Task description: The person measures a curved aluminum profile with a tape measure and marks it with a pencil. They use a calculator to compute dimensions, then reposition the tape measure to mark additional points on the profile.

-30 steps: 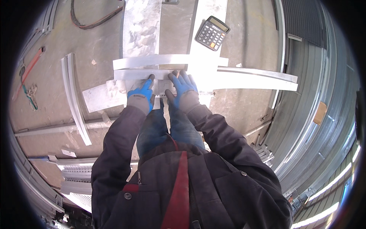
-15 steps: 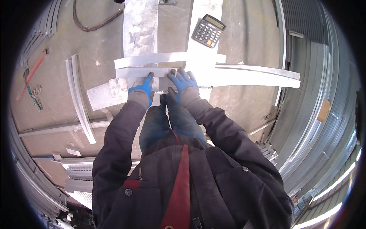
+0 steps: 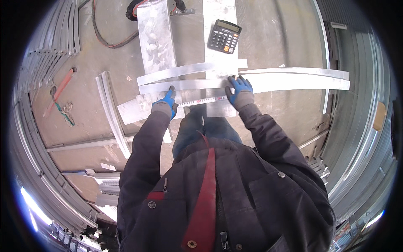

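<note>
A printed tape measure blade (image 3: pixel 205 101) runs between my gloved hands, along the near side of a flat, shiny metal strip (image 3: pixel 193 85). My left hand (image 3: pixel 165 105), in a blue and grey glove, is closed at the blade's left end, with its index finger stretched onto the strip. At the strip's right part, my right hand (image 3: pixel 241 92) straddles it, fingers on the far side and thumb on the near side. A small pale thing shows by its fingertips, too small to name. Just beyond lies a second metal strip (image 3: pixel 180 72), roughly parallel.
Two wide metal plates (image 3: pixel 156 42) (image 3: pixel 219 10) lie lengthwise under the strips. A black calculator (image 3: pixel 225 37) rests on the right one. Long bright metal profiles (image 3: pixel 302 80) extend right. A narrow channel (image 3: pixel 112 113) lies left, near a red-handled tool (image 3: pixel 63 86). A hose (image 3: pixel 105 40) curves behind.
My right hand has slid right along the strip, away from my left hand, and more of the tape blade shows between them. The whole view has shifted slightly.
</note>
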### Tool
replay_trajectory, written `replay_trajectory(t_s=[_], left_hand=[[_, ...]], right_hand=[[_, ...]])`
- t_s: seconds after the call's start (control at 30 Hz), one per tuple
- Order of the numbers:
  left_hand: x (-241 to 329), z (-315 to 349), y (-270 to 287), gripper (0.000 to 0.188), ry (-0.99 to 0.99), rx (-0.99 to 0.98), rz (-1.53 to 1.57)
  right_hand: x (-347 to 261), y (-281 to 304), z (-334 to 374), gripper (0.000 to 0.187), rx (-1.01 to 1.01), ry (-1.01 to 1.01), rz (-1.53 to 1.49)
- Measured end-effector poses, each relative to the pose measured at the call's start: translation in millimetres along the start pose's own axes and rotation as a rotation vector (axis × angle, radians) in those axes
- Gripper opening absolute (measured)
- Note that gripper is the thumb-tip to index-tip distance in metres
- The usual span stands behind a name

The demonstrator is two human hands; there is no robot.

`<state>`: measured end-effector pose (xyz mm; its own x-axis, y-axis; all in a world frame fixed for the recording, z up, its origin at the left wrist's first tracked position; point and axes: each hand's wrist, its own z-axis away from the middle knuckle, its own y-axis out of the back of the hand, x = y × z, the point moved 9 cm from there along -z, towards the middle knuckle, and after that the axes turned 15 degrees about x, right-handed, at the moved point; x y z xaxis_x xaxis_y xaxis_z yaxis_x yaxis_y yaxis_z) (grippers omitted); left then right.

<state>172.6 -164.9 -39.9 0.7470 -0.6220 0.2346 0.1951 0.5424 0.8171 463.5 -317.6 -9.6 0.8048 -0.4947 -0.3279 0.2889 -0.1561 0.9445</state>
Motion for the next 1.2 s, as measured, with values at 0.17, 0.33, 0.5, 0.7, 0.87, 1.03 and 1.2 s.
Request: replay_trajectory(t_s=[0.17, 0.33, 0.5, 0.7, 0.87, 1.03, 1.2], left_hand=[[1, -1, 0, 0.027, 0.020, 0.004, 0.033], [1, 1, -6, 0.026, 0.039, 0.004, 0.069], [7, 5, -9, 0.026, 0.040, 0.070, 0.154], [0, 9, -8, 0.030, -0.025, 0.128, 0.173], [-44, 24, -8, 0.033, 0.003, 0.113, 0.159], [-79, 27, 1, 0.029, -0.027, 0.097, 0.067], [-80, 30, -7, 0.027, -0.035, 0.024, 0.023]], right_hand=[[103, -13, 14, 0.069, -0.078, -0.486, -0.040], [141, -67, 25, 0.062, -0.137, -0.719, -0.392], [149, -66, 19, 0.059, -0.056, -0.752, -0.404], [106, 6, 6, 0.060, 0.124, -0.704, -0.124], [-32, 43, -8, 0.058, 0.258, -0.170, -0.267], [-197, -32, 10, 0.071, -0.121, 0.240, -0.255], [-249, -76, 17, 0.076, -0.174, 0.314, -0.079]])
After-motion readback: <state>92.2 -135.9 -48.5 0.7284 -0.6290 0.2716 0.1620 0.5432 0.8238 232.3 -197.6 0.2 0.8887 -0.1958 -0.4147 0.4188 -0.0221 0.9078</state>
